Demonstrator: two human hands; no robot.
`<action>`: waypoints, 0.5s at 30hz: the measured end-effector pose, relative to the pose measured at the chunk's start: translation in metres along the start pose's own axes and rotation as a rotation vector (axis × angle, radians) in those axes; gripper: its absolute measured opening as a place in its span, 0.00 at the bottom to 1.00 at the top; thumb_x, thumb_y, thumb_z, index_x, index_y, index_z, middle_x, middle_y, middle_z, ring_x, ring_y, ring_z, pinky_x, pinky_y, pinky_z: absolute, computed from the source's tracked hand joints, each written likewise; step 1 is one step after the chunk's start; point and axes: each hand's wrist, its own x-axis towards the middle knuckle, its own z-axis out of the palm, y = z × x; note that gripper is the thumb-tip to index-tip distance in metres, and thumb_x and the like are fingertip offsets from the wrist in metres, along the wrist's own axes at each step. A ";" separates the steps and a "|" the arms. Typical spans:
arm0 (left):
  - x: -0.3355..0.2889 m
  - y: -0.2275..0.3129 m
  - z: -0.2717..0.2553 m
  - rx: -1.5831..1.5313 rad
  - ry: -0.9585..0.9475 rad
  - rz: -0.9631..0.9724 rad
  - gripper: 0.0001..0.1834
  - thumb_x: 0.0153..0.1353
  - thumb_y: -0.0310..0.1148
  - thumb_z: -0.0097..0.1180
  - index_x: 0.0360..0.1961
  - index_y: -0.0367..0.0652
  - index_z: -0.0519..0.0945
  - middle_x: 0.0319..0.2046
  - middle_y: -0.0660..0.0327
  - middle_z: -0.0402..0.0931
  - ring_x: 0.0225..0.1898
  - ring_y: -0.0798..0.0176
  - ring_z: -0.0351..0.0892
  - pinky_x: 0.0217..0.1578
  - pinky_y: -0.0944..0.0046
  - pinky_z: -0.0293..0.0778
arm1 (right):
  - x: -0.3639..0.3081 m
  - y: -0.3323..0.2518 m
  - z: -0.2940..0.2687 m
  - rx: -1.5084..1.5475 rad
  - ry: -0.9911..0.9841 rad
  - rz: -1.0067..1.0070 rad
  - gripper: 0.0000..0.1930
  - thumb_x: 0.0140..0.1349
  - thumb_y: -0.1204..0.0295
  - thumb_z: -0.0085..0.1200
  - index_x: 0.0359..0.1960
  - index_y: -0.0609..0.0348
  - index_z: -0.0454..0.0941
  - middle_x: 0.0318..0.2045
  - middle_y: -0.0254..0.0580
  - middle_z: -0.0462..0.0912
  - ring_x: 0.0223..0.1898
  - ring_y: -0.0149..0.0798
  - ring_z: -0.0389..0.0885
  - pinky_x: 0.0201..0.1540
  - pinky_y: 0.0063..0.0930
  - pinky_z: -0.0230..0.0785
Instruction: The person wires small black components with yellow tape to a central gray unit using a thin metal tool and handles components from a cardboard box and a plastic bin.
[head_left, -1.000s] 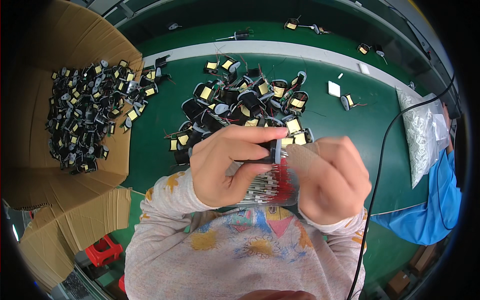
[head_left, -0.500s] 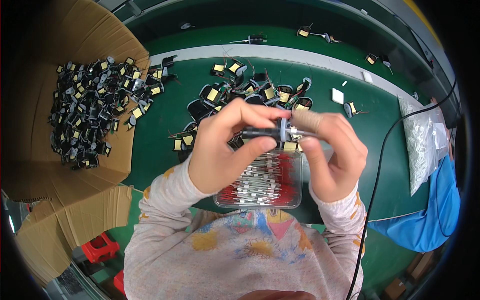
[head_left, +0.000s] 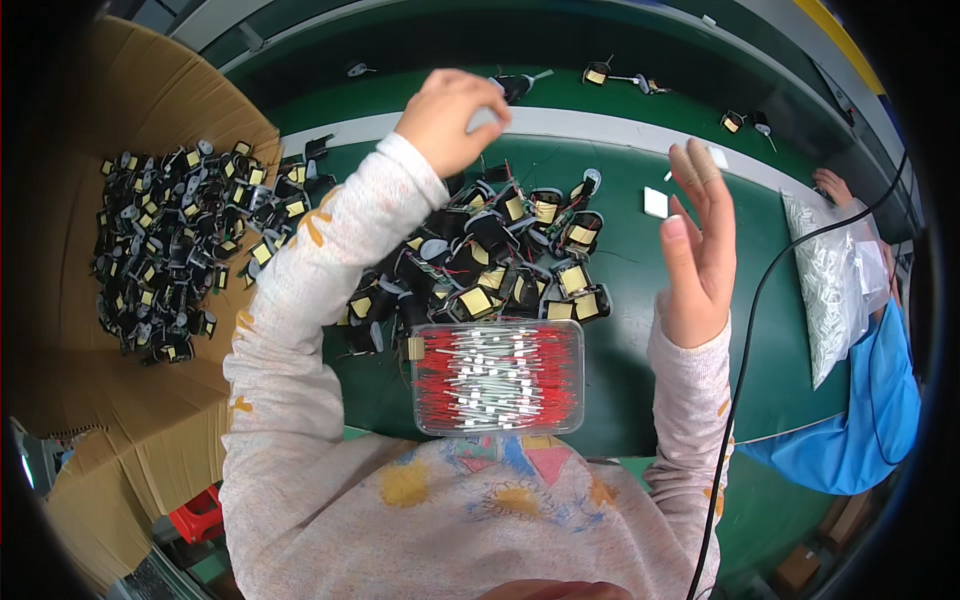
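My left hand (head_left: 452,120) reaches over the white rail at the far side, its fingers curved and thumb apart, with nothing seen between them. Just beyond its fingers, a black part with a pale rod end (head_left: 516,87) lies on the far green strip. My right hand (head_left: 700,250) is raised above the green table, fingers stretched and empty, beige wraps on two fingertips. In front of me a clear plastic box (head_left: 575,425) holds many red-and-white thin rods. Behind the box, a pile of black wired parts with yellow labels (head_left: 480,300) spreads under my left forearm.
A cardboard box (head_left: 235,350) full of similar black parts stands at left. At right lie a bag of white pieces (head_left: 825,300), blue cloth (head_left: 860,410) and a black cable (head_left: 765,300). Another person's hand (head_left: 832,186) shows behind the bag. A white block (head_left: 655,202) lies on the table (head_left: 630,370).
My hands have parted from the black part with the rod they held together. The left has moved far forward to the strip; the right has moved right and opened. The rod box is now fully visible.
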 end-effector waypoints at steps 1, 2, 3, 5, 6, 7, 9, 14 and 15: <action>-0.005 0.006 0.001 0.095 -0.116 -0.037 0.07 0.46 0.26 0.56 0.28 0.49 0.79 0.46 0.63 0.75 0.53 0.52 0.65 0.56 0.55 0.61 | -0.002 0.001 -0.003 -0.038 -0.045 0.015 0.29 0.59 0.64 0.49 0.62 0.59 0.59 0.58 0.49 0.67 0.61 0.43 0.63 0.60 0.39 0.52; -0.008 0.009 0.002 0.190 -0.276 -0.061 0.09 0.45 0.23 0.55 0.27 0.50 0.79 0.45 0.66 0.76 0.52 0.54 0.66 0.54 0.55 0.64 | -0.005 0.003 -0.005 -0.076 -0.091 0.031 0.28 0.59 0.65 0.50 0.60 0.60 0.61 0.57 0.49 0.68 0.60 0.43 0.64 0.60 0.39 0.52; -0.007 0.004 0.010 0.190 -0.402 -0.038 0.09 0.44 0.22 0.55 0.28 0.50 0.79 0.44 0.66 0.76 0.52 0.55 0.67 0.53 0.56 0.65 | -0.007 0.004 -0.006 -0.066 -0.118 0.044 0.26 0.56 0.68 0.52 0.58 0.61 0.65 0.53 0.47 0.73 0.57 0.42 0.68 0.58 0.38 0.57; -0.005 -0.003 0.026 0.146 -0.617 0.024 0.13 0.42 0.20 0.57 0.30 0.49 0.78 0.38 0.65 0.77 0.48 0.56 0.69 0.50 0.58 0.68 | -0.011 -0.001 -0.004 -0.062 -0.196 0.060 0.26 0.55 0.69 0.54 0.56 0.61 0.66 0.51 0.47 0.74 0.56 0.42 0.69 0.57 0.37 0.59; -0.008 -0.007 0.030 0.142 -0.618 0.017 0.13 0.42 0.20 0.57 0.30 0.49 0.78 0.38 0.65 0.77 0.48 0.56 0.69 0.50 0.58 0.68 | -0.013 -0.003 -0.003 -0.057 -0.270 0.076 0.25 0.54 0.70 0.55 0.55 0.62 0.68 0.50 0.46 0.75 0.55 0.41 0.70 0.55 0.36 0.61; -0.007 -0.004 0.030 0.200 -0.552 0.042 0.14 0.42 0.20 0.58 0.31 0.50 0.78 0.36 0.64 0.77 0.46 0.55 0.70 0.49 0.58 0.68 | -0.016 0.003 -0.004 -0.109 -0.276 0.028 0.23 0.52 0.74 0.57 0.52 0.63 0.71 0.46 0.46 0.77 0.50 0.40 0.75 0.52 0.33 0.65; -0.006 -0.002 0.024 0.307 -0.368 0.139 0.16 0.40 0.21 0.61 0.33 0.50 0.78 0.30 0.63 0.76 0.42 0.55 0.72 0.45 0.57 0.69 | -0.017 -0.001 -0.005 -0.058 -0.291 0.060 0.22 0.52 0.76 0.57 0.51 0.63 0.71 0.45 0.46 0.78 0.47 0.40 0.77 0.51 0.31 0.67; -0.015 0.011 -0.019 0.377 0.090 0.274 0.11 0.41 0.31 0.64 0.29 0.51 0.78 0.29 0.67 0.75 0.40 0.62 0.70 0.38 0.61 0.67 | -0.025 -0.013 -0.009 -0.022 -0.479 0.163 0.17 0.52 0.79 0.55 0.46 0.63 0.75 0.34 0.44 0.82 0.36 0.34 0.81 0.38 0.25 0.72; -0.022 0.020 -0.027 0.359 0.203 0.288 0.10 0.44 0.30 0.63 0.30 0.49 0.78 0.28 0.65 0.75 0.38 0.63 0.73 0.38 0.64 0.69 | -0.029 -0.012 -0.006 -0.050 -0.510 0.190 0.14 0.51 0.79 0.56 0.42 0.62 0.77 0.31 0.42 0.82 0.34 0.36 0.81 0.35 0.26 0.72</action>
